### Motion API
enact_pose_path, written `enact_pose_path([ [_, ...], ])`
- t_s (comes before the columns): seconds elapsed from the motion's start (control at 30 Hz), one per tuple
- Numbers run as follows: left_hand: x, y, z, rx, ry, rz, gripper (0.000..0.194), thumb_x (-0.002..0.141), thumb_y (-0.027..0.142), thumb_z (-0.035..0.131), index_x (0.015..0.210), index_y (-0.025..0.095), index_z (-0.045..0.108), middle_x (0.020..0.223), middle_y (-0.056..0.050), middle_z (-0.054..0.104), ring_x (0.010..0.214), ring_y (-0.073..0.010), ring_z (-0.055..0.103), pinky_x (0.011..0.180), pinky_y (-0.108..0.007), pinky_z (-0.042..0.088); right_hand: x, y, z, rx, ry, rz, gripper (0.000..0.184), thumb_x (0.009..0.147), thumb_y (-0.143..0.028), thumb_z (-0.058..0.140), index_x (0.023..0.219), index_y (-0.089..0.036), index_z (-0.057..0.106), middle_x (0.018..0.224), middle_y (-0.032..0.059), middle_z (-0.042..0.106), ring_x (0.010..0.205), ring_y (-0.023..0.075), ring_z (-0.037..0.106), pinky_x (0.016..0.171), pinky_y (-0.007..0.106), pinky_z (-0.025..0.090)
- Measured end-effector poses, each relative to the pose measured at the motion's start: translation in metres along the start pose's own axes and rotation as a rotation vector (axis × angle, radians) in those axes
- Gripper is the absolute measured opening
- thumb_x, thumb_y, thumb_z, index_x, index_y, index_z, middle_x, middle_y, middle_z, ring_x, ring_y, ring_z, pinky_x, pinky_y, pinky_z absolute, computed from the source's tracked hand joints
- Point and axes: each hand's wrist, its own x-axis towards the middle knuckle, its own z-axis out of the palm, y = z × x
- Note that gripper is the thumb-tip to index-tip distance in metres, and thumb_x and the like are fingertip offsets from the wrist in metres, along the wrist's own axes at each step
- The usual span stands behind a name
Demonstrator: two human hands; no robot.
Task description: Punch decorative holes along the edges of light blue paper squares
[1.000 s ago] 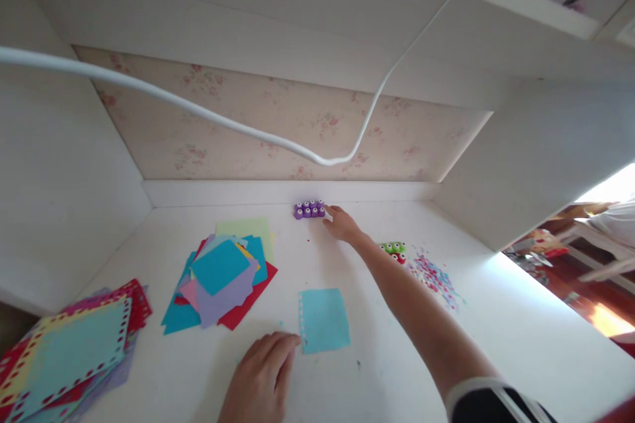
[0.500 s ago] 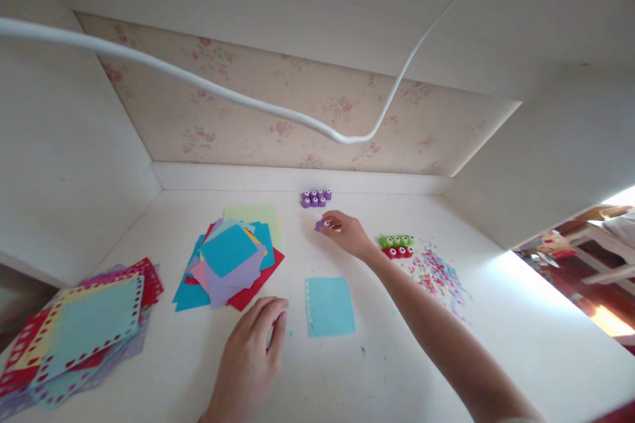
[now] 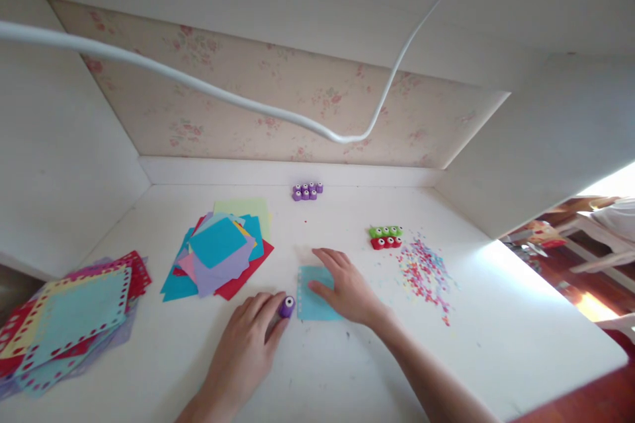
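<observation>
My left hand [image 3: 251,337] is closed on a small purple paper punch [image 3: 286,307], thumb and fingers on its sides, just left of a light blue paper square [image 3: 308,301]. A row of punched holes runs down that square's left edge. Over the square's right part is my right hand [image 3: 342,287], fingers apart and holding nothing; it hides some of the paper, and I cannot tell if it touches it. Several more purple punches [image 3: 306,193] stand together near the back wall. Green punches [image 3: 387,231] and red punches [image 3: 385,243] stand in rows to the right.
Colored paper squares [image 3: 218,248] lie in a loose pile left of centre. At the far left is a stack of hole-edged sheets [image 3: 74,317]. Tiny paper bits [image 3: 424,268] are scattered at the right. A white cable [image 3: 278,111] hangs across in front.
The purple punch has passed from my right hand into my left. My right hand has come back toward me, opened, over the light blue square. The view has shifted slightly.
</observation>
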Motion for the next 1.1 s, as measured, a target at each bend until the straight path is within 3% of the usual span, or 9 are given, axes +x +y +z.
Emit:
enact_pose_path([
  [0.17,0.004,0.008,0.002,0.048,-0.013,-0.008,0.035,0.091,0.035,0.060,0.125,0.025,0.057,0.113,-0.007,0.067,0.103,-0.0284,0.064,0.087,-0.046,0.053,-0.015,0.027,-0.005,-0.128,-0.046,0.174,0.062,0.086,-0.040,0.066,0.141,-0.016,0.049,0.143,0.0144,0.051,0.132,0.0318,0.042,0.110,0.047,0.033],
  [0.33,0.005,0.011,0.002,-0.022,-0.020,-0.020,0.027,0.093,0.029,0.057,0.119,0.026,0.058,0.110,-0.005,0.069,0.100,-0.0261,0.065,0.087,-0.044,0.054,-0.018,0.034,-0.010,-0.035,-0.047,0.305,0.058,0.081,-0.030,0.070,0.135,-0.017,0.055,0.104,0.0091,0.067,0.100,0.0267,0.059,0.091,0.041,0.045],
  [0.5,0.004,0.012,0.000,-0.093,0.012,-0.024,0.027,0.093,0.026,0.055,0.120,0.027,0.056,0.109,-0.004,0.069,0.100,-0.0241,0.066,0.087,-0.041,0.055,-0.025,0.036,-0.008,0.080,0.041,0.267,0.013,0.085,-0.031,0.064,0.093,-0.022,0.072,0.093,0.0059,0.061,0.090,0.0229,0.059,0.083,0.038,0.046],
  [0.57,0.004,0.012,0.000,-0.114,0.015,-0.038,0.027,0.092,0.025,0.055,0.119,0.027,0.056,0.108,-0.003,0.069,0.100,-0.0236,0.066,0.087,-0.041,0.056,-0.028,0.036,-0.007,0.150,0.114,0.215,0.015,0.089,-0.030,0.060,0.080,-0.020,0.066,0.096,0.0065,0.059,0.091,0.0218,0.059,0.084,0.037,0.047],
  [0.63,0.004,0.012,0.001,-0.127,0.012,-0.064,0.026,0.092,0.026,0.056,0.118,0.028,0.057,0.107,-0.003,0.070,0.099,-0.0231,0.067,0.086,-0.040,0.057,-0.031,0.035,-0.006,0.246,0.144,0.204,0.018,0.093,-0.033,0.054,0.082,-0.020,0.060,0.094,0.0058,0.061,0.086,0.0200,0.061,0.079,0.035,0.048],
  [0.7,0.004,0.010,0.002,-0.146,0.006,-0.094,0.026,0.092,0.028,0.057,0.118,0.029,0.057,0.106,-0.002,0.070,0.097,-0.0216,0.068,0.085,-0.037,0.058,-0.032,0.033,-0.005,0.412,0.121,0.285,0.021,0.096,-0.041,0.048,0.089,-0.022,0.054,0.084,0.0023,0.061,0.068,0.0164,0.060,0.062,0.030,0.048],
  [0.8,0.003,0.005,0.005,-0.178,0.005,-0.134,0.026,0.094,0.030,0.056,0.120,0.029,0.056,0.109,-0.001,0.071,0.097,-0.0186,0.070,0.085,-0.031,0.059,-0.033,0.030,0.000,0.688,0.099,0.402,0.028,0.097,-0.051,0.045,0.099,-0.024,0.047,0.071,-0.0035,0.058,0.049,0.0120,0.051,0.043,0.022,0.037],
  [0.9,0.001,0.000,0.007,-0.198,0.006,-0.156,0.027,0.094,0.030,0.056,0.122,0.029,0.055,0.110,-0.001,0.072,0.095,-0.0172,0.071,0.083,-0.027,0.060,-0.033,0.027,0.007,0.782,0.133,0.372,0.031,0.096,-0.053,0.047,0.107,-0.024,0.046,0.071,-0.0037,0.060,0.051,0.0105,0.045,0.044,0.020,0.031],
  [1.1,0.001,-0.001,0.007,-0.213,0.009,-0.154,0.027,0.095,0.030,0.056,0.122,0.028,0.056,0.110,-0.003,0.072,0.094,-0.0177,0.072,0.083,-0.028,0.060,-0.033,0.020,0.012,0.726,0.122,0.359,0.035,0.096,-0.054,0.046,0.113,-0.023,0.048,0.076,-0.0005,0.064,0.051,0.0103,0.041,0.045,0.022,0.027],
])
